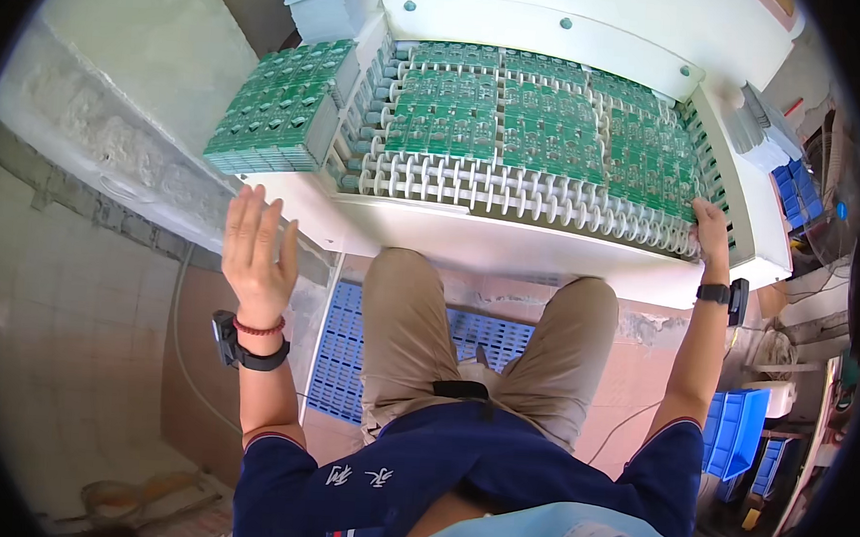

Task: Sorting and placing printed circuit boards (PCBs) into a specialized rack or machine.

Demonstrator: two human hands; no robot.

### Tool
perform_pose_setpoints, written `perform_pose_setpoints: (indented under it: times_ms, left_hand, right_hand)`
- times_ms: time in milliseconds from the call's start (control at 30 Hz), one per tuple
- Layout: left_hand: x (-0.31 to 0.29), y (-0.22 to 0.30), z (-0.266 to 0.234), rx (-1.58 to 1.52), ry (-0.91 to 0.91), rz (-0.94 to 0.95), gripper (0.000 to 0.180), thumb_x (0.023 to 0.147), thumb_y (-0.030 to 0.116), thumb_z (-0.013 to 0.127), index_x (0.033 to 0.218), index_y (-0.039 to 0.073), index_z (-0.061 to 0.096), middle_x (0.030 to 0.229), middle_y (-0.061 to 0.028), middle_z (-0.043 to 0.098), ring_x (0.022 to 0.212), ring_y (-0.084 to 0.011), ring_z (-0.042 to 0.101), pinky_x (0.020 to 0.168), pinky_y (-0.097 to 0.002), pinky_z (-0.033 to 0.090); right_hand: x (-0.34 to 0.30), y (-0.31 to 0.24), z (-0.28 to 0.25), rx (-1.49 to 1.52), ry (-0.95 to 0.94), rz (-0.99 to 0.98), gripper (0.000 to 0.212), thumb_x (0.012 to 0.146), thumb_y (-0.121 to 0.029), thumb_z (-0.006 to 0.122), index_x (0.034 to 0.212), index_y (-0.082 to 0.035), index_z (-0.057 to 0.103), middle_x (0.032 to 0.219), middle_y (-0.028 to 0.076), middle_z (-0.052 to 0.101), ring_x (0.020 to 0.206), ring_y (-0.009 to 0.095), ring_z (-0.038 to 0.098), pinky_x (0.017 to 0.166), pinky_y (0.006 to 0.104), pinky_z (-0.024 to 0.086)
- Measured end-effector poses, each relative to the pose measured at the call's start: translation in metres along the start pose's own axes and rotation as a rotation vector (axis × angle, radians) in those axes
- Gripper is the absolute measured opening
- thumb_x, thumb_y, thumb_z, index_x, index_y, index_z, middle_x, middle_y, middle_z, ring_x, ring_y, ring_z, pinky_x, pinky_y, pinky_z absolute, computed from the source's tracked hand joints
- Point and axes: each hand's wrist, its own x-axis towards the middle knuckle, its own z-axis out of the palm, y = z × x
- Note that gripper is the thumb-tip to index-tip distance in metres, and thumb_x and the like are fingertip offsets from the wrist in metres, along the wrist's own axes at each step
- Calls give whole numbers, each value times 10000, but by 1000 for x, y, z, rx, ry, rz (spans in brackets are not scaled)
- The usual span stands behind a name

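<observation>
Green circuit board panels point(549, 129) lie in rows on a conveyor of white roller discs point(483, 186). At the conveyor's right end, my right hand point(710, 230) has its fingers curled at the near corner of the rightmost circuit board panel point(649, 168). Its fingertips are partly hidden against the board and rollers. My left hand point(259, 250) is raised in front of the machine's left end, fingers stretched out, holding nothing. Just beyond it, a tall stack of green circuit board panels point(283, 100) sits on the ledge left of the rollers.
A white machine cover point(539, 46) stands behind the conveyor. Pale blue sheets are stacked at the back left point(319, 5) and right point(763, 126). Blue crates point(735, 432) stand low at the right. Under my legs is a blue slatted mat point(340, 351); a wall runs along the left.
</observation>
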Motion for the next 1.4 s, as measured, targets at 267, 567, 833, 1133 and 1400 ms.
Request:
perform_pose_setpoints:
  times_ms: [267, 567, 833, 1133, 1400]
  left_hand:
    - [2, -48, 1, 89, 53, -200, 289, 776, 80, 635, 1040, -17, 570, 1116, -184, 562, 1074, -356, 510, 897, -412, 409]
    - [15, -109, 33, -88, 165, -549, 478, 825, 298, 604, 1105, -80, 517, 1102, -265, 540, 1046, -376, 507, 906, -391, 386]
    - [28, -108, 27, 43, -25, -641, 503, 834, 422, 544, 1033, -39, 568, 1069, -236, 564, 960, -383, 555, 759, -408, 471]
    - [22, -81, 23, 267, 48, -357, 435, 832, 379, 568, 1012, -16, 600, 1101, -218, 556, 1023, -372, 522, 834, -412, 441]
    - [21, -63, 18, 184, 49, -328, 409, 822, 342, 594, 1009, -21, 597, 1092, -211, 561, 1020, -366, 524, 840, -407, 439]
  right_hand:
    - [24, 10, 21, -844, 356, -207, 355, 798, -347, 584, 948, -32, 649, 896, 213, 626, 851, 367, 585, 747, 392, 452]
    - [-47, -53, 82, -608, 176, -372, 216, 790, -235, 626, 913, -60, 650, 861, 113, 618, 722, 214, 585, 630, 310, 461]
    - [-112, -130, 185, -311, -218, -633, 113, 787, -108, 625, 874, -37, 627, 866, 95, 616, 681, 200, 582, 562, 284, 451]
    - [-108, -218, 285, 67, -452, -723, 182, 798, -195, 631, 856, -22, 638, 746, 99, 610, 628, 161, 565, 580, 263, 438]
    - [-101, -281, 345, 225, -684, -289, 341, 795, -295, 653, 822, 44, 630, 693, 82, 621, 575, 100, 544, 506, 227, 458]
